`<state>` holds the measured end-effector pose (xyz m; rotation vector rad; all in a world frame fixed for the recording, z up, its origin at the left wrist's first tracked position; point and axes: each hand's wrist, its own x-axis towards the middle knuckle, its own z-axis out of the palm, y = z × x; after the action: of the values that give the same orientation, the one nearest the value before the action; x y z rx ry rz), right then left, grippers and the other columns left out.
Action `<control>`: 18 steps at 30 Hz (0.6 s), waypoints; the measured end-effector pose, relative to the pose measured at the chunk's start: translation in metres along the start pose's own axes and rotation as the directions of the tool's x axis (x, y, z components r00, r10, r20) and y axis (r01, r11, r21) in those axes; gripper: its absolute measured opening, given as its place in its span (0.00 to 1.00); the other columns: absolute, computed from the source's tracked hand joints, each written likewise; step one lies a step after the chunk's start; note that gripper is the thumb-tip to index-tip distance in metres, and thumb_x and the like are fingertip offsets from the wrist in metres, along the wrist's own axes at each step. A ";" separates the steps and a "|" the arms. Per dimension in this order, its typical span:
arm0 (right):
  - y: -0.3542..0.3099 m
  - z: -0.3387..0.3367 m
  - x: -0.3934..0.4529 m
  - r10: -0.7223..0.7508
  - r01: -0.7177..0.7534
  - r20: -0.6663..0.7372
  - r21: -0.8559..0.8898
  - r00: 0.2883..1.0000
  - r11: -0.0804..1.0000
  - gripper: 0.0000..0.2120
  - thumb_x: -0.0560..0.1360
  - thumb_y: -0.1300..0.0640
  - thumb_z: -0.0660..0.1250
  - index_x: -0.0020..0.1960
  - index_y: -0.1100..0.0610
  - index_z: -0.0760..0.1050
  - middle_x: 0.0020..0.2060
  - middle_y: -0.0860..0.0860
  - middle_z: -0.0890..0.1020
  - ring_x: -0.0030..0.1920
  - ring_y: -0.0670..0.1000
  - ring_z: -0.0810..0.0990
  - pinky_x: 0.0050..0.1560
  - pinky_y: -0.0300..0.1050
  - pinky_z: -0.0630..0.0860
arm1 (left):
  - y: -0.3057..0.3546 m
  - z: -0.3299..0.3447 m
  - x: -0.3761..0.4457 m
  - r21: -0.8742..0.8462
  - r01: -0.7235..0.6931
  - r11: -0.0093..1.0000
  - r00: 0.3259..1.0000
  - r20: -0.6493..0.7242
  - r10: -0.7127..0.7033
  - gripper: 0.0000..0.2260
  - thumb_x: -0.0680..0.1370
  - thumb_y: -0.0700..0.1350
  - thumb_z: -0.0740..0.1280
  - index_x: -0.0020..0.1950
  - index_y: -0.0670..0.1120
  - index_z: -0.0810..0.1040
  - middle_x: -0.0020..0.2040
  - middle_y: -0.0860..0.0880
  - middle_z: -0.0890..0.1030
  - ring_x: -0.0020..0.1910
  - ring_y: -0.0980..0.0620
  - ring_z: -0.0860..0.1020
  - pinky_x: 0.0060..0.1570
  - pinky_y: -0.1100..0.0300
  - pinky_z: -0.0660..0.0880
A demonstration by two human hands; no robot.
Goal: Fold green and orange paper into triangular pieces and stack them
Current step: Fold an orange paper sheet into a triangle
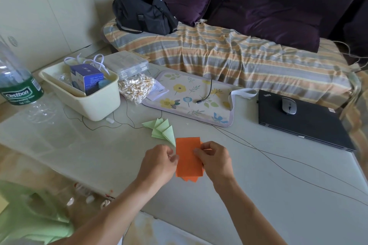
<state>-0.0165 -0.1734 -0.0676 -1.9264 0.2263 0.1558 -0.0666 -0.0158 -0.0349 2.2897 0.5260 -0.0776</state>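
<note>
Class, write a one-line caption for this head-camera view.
Both hands, left and right, pinch an orange paper beside folded green triangles.

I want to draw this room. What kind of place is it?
Probably a living room at home: a purple sofa with a striped cover, and a table holding a laptop.

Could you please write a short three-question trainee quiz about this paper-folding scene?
1. True or false: the green folded triangles lie beyond the orange paper, toward the cream bin.
2. What rests on the closed laptop? A) mouse B) bottle C) bag
3. Which hands touch the orange paper?

Key: 1 true. 2 A. 3 Both: left hand and right hand pinch its side edges.
</note>
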 end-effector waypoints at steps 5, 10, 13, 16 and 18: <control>-0.005 -0.007 -0.009 -0.078 0.075 0.078 0.039 0.994 0.996 0.05 0.72 0.56 0.76 0.41 0.51 0.80 0.36 0.47 0.84 0.37 0.48 0.80 0.40 0.42 0.76 | 0.005 0.007 -0.002 -0.183 0.051 0.982 0.998 -0.029 -0.058 0.09 0.76 0.45 0.67 0.41 0.41 0.83 0.35 0.45 0.84 0.40 0.42 0.84 0.44 0.48 0.82; -0.010 -0.022 -0.022 -0.219 0.219 0.010 -0.054 0.976 0.974 0.08 0.73 0.60 0.73 0.46 0.50 0.77 0.42 0.42 0.82 0.39 0.43 0.80 0.35 0.29 0.72 | 0.016 0.012 -0.008 -0.311 0.128 0.942 0.991 0.011 -0.131 0.10 0.75 0.40 0.64 0.38 0.38 0.82 0.32 0.43 0.84 0.32 0.46 0.84 0.41 0.51 0.83; -0.009 -0.032 -0.026 -0.296 0.295 0.001 -0.075 0.955 0.953 0.09 0.74 0.63 0.70 0.44 0.49 0.76 0.40 0.40 0.81 0.42 0.41 0.80 0.37 0.29 0.73 | 0.025 0.016 -0.013 -0.341 0.153 0.928 0.988 0.036 -0.150 0.11 0.76 0.39 0.62 0.40 0.35 0.81 0.32 0.41 0.83 0.30 0.45 0.83 0.35 0.57 0.78; -0.007 -0.040 -0.030 -0.367 0.366 0.002 -0.094 0.930 0.926 0.09 0.73 0.65 0.69 0.45 0.51 0.77 0.42 0.42 0.82 0.43 0.42 0.81 0.39 0.32 0.76 | 0.030 0.021 -0.013 -0.360 0.153 0.920 0.988 0.025 -0.154 0.11 0.76 0.40 0.63 0.40 0.36 0.80 0.34 0.39 0.83 0.32 0.42 0.83 0.34 0.55 0.77; -0.004 -0.043 -0.032 -0.425 0.420 -0.018 -0.127 0.905 0.899 0.09 0.73 0.66 0.68 0.44 0.53 0.77 0.40 0.43 0.81 0.41 0.44 0.80 0.37 0.33 0.75 | 0.035 0.024 -0.016 -0.345 0.123 0.930 0.991 -0.014 -0.136 0.08 0.77 0.41 0.65 0.41 0.43 0.82 0.37 0.42 0.84 0.38 0.42 0.83 0.34 0.53 0.78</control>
<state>-0.0463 -0.2097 -0.0415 -2.0534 -0.1808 -0.1694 -0.0647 -0.0594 -0.0245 1.9165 0.6561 -0.0056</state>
